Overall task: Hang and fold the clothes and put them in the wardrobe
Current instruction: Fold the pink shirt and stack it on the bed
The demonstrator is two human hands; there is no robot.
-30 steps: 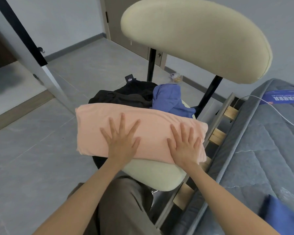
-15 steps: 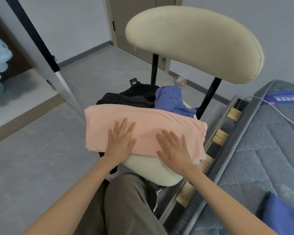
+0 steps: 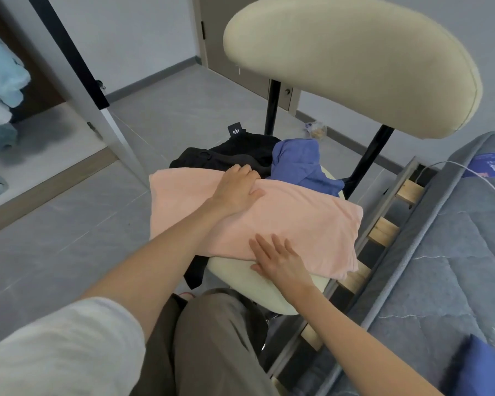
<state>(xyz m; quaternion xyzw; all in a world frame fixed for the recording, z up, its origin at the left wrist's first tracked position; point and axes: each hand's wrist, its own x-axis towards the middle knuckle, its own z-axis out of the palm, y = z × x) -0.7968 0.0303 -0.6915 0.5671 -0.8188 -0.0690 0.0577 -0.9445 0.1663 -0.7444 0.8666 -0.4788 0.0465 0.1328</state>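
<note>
A folded peach-pink garment (image 3: 306, 224) lies across the cream seat of a chair (image 3: 249, 284). My left hand (image 3: 237, 190) is at its far edge, fingers curled over the fold with the thumb on top. My right hand (image 3: 280, 258) lies flat with straight fingers on the near edge, thumb against the hem. Behind the pink garment, a black garment (image 3: 237, 152) and a blue garment (image 3: 300, 164) sit crumpled on the same seat. At the far left the wardrobe (image 3: 26, 155) stands open, with pale blue clothes (image 3: 3, 78) hanging inside.
The chair's cream backrest (image 3: 352, 64) looms above the seat. A bed with a grey quilted mattress (image 3: 452, 267) and wooden slats runs along the right, a white cable on it. A blue cloth (image 3: 480, 367) lies at the bottom right. Grey tiled floor extends to the left.
My left hand slid from the middle of the pink garment to its far edge and curled over it. My right hand drew back to the near edge. The view tipped closer.
</note>
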